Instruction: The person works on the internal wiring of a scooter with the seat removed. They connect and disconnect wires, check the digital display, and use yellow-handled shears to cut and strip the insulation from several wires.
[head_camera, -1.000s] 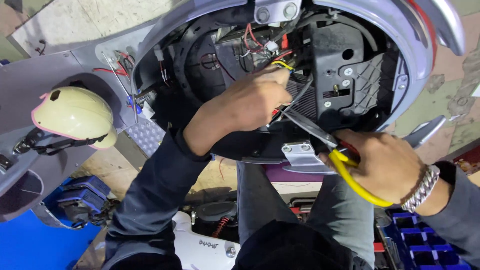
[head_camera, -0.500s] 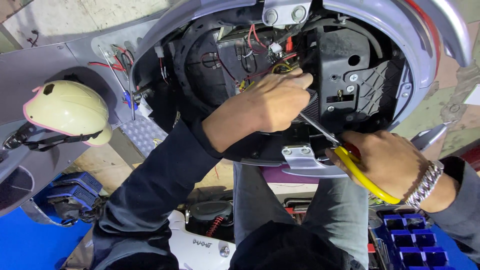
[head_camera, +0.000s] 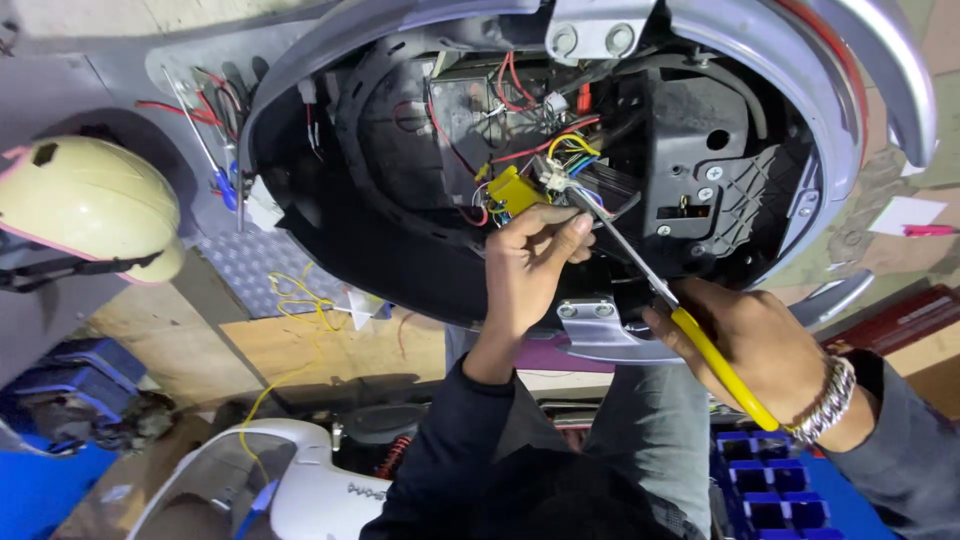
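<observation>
Head view: the landmark is the open scooter body (head_camera: 420, 60), its grey shell off so the black inner housing and wiring show. Inside it, near the middle, the left hand (head_camera: 530, 265) pinches a small yellow connector block (head_camera: 515, 188) between thumb and fingertips, holding it just below a bundle of coloured wires (head_camera: 560, 150). The right hand (head_camera: 755, 350), below and to the right of the opening, is closed around the yellow handle of a screwdriver (head_camera: 690, 330); its metal shaft runs up and left so the tip sits at a white plug (head_camera: 555, 180) touching the connector block. A metal bracelet (head_camera: 825, 405) circles that wrist.

By the look of it, the step in hand is prying or releasing the plug at the connector. The next move would call for a steady left-hand grip and a light, well-aimed lever of the tip, so it does not slip into the neighbouring wires.

Left of the scooter body hangs a cream helmet (head_camera: 85, 205). Below the body lie a loose yellow wire (head_camera: 300, 300) and a white body panel (head_camera: 290, 480); a blue compartment tray (head_camera: 765, 485) sits at lower right on a rough workshop floor.
</observation>
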